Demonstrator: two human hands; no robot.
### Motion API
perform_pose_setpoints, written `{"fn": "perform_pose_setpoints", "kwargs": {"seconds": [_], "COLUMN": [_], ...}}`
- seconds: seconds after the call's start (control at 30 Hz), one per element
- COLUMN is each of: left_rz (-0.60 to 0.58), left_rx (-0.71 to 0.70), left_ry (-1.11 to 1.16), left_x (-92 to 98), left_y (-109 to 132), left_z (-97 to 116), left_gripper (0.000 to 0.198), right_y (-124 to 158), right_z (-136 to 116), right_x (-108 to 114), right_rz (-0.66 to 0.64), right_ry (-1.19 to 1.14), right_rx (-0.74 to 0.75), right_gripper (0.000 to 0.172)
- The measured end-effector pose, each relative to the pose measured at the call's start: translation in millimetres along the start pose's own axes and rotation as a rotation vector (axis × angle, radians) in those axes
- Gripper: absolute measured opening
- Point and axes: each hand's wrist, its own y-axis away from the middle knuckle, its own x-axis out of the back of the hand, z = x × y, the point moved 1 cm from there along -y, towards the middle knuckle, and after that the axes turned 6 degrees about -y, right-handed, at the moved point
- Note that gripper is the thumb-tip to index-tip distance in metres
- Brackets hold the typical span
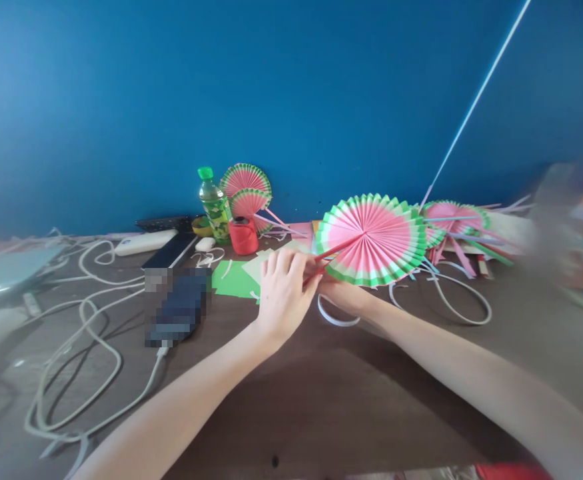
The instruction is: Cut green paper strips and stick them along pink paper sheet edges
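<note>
A round pleated paper fan [371, 237], pink with a white and green rim, is held up above the table, its face toward me. Red sticks form its handle and run left from its middle. My left hand [287, 283] is closed around these sticks, fingers curled over them. Under the fan, my right hand [344, 297] reaches across to the same handle; its fingers are mostly hidden behind the fan and my left hand. Just behind my left hand lie green paper [234, 280] and a pale sheet.
More paper fans [245, 181] lean on the blue wall, others [454, 223] lie at the right with paper strips. A green-capped bottle [214, 207] and red spool [244, 237] stand at the back. Left are a phone [181, 307], white cables [86, 320] and a white power bank [145, 243].
</note>
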Motion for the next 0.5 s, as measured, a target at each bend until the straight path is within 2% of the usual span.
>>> {"fn": "perform_pose_setpoints", "kwargs": {"seconds": [0.13,0.23,0.37,0.5], "left_rz": [-0.007,-0.041,-0.161,-0.250], "left_rx": [0.096,0.156,0.282,0.380], "left_ry": [0.026,0.086,0.173,0.299], "left_x": [-4.7,-6.4,-6.9,-9.4], "left_y": [-1.8,-2.8,-2.6,-2.9], "left_z": [-7.0,-10.4,-11.9,-13.7], "left_gripper": [0.018,0.021,0.024,0.026], "right_y": [2.5,3.7,3.5,2.6], "right_z": [-3.9,-2.7,0.4,4.7], "right_x": [-6.3,-7.5,-6.7,-7.6], "right_rz": [-0.057,-0.109,-0.101,-0.110], "right_ry": [-0.292,-0.441,-0.444,-0.453], "right_rx": [0.068,0.044,0.047,0.046], "right_gripper": [0.034,0.032,0.024,0.023]}}
